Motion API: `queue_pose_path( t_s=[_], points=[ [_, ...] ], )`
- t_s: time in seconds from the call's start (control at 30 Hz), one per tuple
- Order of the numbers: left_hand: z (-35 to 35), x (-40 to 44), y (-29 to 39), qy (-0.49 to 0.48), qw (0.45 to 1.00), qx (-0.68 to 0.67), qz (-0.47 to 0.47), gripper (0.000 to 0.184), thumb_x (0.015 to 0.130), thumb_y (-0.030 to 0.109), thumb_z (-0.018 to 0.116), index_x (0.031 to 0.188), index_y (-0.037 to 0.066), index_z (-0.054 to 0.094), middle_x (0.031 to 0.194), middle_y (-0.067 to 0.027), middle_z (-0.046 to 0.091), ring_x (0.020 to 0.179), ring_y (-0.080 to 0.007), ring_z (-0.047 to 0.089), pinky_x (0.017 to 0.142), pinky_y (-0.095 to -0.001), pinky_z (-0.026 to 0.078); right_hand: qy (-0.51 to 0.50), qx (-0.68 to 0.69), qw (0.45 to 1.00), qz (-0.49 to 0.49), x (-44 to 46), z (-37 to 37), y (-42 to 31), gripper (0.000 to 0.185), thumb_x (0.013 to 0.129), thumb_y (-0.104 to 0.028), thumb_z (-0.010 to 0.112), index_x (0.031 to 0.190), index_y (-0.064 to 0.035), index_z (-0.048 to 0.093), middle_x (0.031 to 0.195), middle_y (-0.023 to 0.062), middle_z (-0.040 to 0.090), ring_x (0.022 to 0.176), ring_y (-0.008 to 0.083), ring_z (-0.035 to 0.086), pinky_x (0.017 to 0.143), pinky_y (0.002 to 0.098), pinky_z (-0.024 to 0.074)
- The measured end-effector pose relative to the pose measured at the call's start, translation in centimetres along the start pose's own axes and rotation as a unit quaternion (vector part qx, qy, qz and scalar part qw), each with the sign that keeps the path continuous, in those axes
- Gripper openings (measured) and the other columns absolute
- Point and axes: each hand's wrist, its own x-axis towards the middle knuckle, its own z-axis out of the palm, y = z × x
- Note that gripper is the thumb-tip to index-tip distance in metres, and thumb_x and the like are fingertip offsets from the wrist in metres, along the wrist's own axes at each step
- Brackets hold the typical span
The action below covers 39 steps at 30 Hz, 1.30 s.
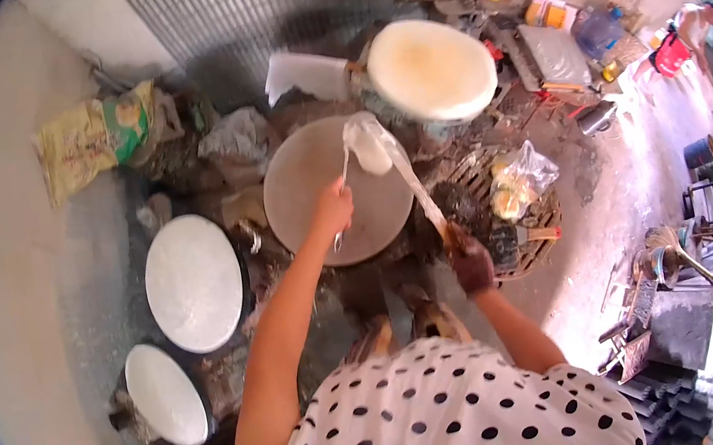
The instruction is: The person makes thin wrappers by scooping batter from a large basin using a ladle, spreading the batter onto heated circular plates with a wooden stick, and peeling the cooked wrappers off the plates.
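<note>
My left hand (pixel 335 208) is closed around a thin metal-handled tool (pixel 345 165), held over a round grey-brown plate (pixel 304 189). In a dark glove, my right hand (pixel 473 265) grips the lower end of a wooden stick (pixel 414 183) whose upper part is coated in white. A pale, wet-looking lump (pixel 373 154) hangs where the stick and the metal tool meet, above the plate. Whether the tool's far end is a blade or a spoon is hidden by the white coating.
A round cream-coloured disc (pixel 432 68) stands beyond the plate. White round discs (pixel 194 284) line the left. At right, a slatted rack (pixel 533 264) carries a brush (pixel 524 237) and a plastic bag (pixel 521 181). Another person (pixel 691 34) is at far right.
</note>
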Motion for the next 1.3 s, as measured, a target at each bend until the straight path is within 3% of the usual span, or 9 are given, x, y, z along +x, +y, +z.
queue_pose_path(
  t_s=[0.2, 0.3, 0.4, 0.77, 0.9, 0.93, 1.0, 1.1, 1.3],
  points=[
    [-2.6, 0.9, -2.4, 0.094, 0.96, 0.249, 0.083, 0.046, 0.092, 0.021, 0.04, 0.135, 0.003, 0.042, 0.095, -0.0226, 0.065, 0.079, -0.036, 0.064, 0.071, -0.0446, 0.05, -0.121, -0.072, 0.957, 0.255, 4.6, 8.7, -5.6, 0.046, 0.086, -0.014, 0.056, 0.132, -0.0074, 0.05, 0.114, 0.009, 0.065, 0.107, 0.0213, 0.061, 0.093, 0.0276, 0.0439],
    [-5.5, -0.7, -2.4, 0.109, 0.966, 0.236, 0.015, 0.047, 0.092, 0.023, 0.041, 0.134, 0.003, 0.044, 0.109, -0.0251, 0.06, 0.102, -0.0412, 0.056, 0.085, -0.0468, 0.045, -0.221, -0.41, 0.884, 0.043, 6.0, 13.1, -4.1, 0.046, 0.088, -0.016, 0.053, 0.133, -0.006, 0.049, 0.108, 0.0084, 0.068, 0.106, 0.0211, 0.062, 0.088, 0.0281, 0.0465],
    [-10.1, -2.8, -6.5, 0.191, 0.945, 0.252, 0.078, 0.049, 0.092, 0.021, 0.044, 0.139, 0.01, 0.04, 0.067, -0.0137, 0.059, 0.051, -0.0241, 0.057, 0.052, -0.0383, 0.045, -0.061, -0.176, 0.972, 0.14, 3.4, 11.6, -3.3, 0.045, 0.087, -0.02, 0.056, 0.131, -0.0147, 0.051, 0.107, 0.0112, 0.067, 0.1, 0.0241, 0.064, 0.083, 0.0319, 0.0483],
    [-15.7, -18.8, -4.4, 0.038, 0.973, -0.228, -0.01, 0.044, 0.099, 0.017, 0.038, 0.143, 0.012, 0.034, 0.057, 0.0009, 0.04, 0.036, -0.006, 0.035, 0.035, -0.0213, 0.03, -0.106, 0.116, 0.96, 0.232, 7.1, 17.0, 0.5, 0.049, 0.086, -0.006, 0.059, 0.133, 0.0006, 0.046, 0.127, 0.0149, 0.056, 0.103, 0.0174, 0.061, 0.089, 0.0236, 0.0467],
    [-15.4, -21.7, -5.7, 0.02, 0.957, -0.289, 0.006, 0.042, 0.099, 0.017, 0.038, 0.141, 0.01, 0.036, 0.058, 0.0004, 0.04, 0.036, -0.0077, 0.036, 0.033, -0.0211, 0.03, 0.075, 0.642, 0.725, 0.239, 3.4, 19.9, 3.7, 0.053, 0.096, -0.036, 0.042, 0.134, 0.0004, 0.043, 0.131, 0.0201, 0.049, 0.113, 0.0305, 0.052, 0.096, 0.036, 0.0432],
    [-15.2, -21.9, -6.7, 0.019, 0.957, -0.29, 0.004, 0.042, 0.099, 0.017, 0.038, 0.141, 0.01, 0.036, 0.058, 0.0004, 0.04, 0.036, -0.0077, 0.036, 0.033, -0.0211, 0.03, 0.076, 0.641, 0.725, 0.24, 3.7, 20.5, 3.8, 0.053, 0.096, -0.036, 0.042, 0.134, 0.0004, 0.043, 0.131, 0.0201, 0.049, 0.113, 0.0305, 0.052, 0.096, 0.036, 0.0432],
    [-14.3, -22.5, -9.7, -0.015, 0.928, -0.37, -0.033, 0.043, 0.099, 0.017, 0.038, 0.141, 0.009, 0.034, 0.059, 0.0001, 0.039, 0.036, -0.008, 0.036, 0.033, -0.0211, 0.03, 0.06, -0.062, 0.981, 0.175, 5.6, 19.9, -4.2, 0.041, 0.088, -0.024, 0.057, 0.125, -0.0077, 0.054, 0.104, 0.0115, 0.067, 0.087, 0.0268, 0.066, 0.069, 0.0378, 0.0525],
    [-13.6, -23.0, -11.4, -0.009, 0.92, -0.39, -0.048, 0.043, 0.099, 0.018, 0.037, 0.141, 0.009, 0.034, 0.057, -0.0002, 0.039, 0.035, -0.0091, 0.036, 0.033, -0.0225, 0.03, -0.081, -0.299, 0.941, 0.136, 8.9, 19.2, -8.0, 0.044, 0.087, -0.024, 0.058, 0.127, -0.0075, 0.053, 0.104, 0.0083, 0.068, 0.083, 0.0227, 0.065, 0.068, 0.0363, 0.051],
    [-13.3, -24.5, -12.3, 0.008, 0.918, -0.393, -0.04, 0.041, 0.1, 0.023, 0.037, 0.139, 0.01, 0.036, 0.058, 0.0019, 0.036, 0.036, -0.0077, 0.033, 0.034, -0.0233, 0.031, -0.087, 0.227, 0.966, 0.085, 9.1, 14.6, -0.4, 0.041, 0.087, -0.01, 0.047, 0.128, -0.0033, 0.052, 0.101, 0.0178, 0.065, 0.094, 0.0215, 0.064, 0.078, 0.0343, 0.0507]
  ],
)
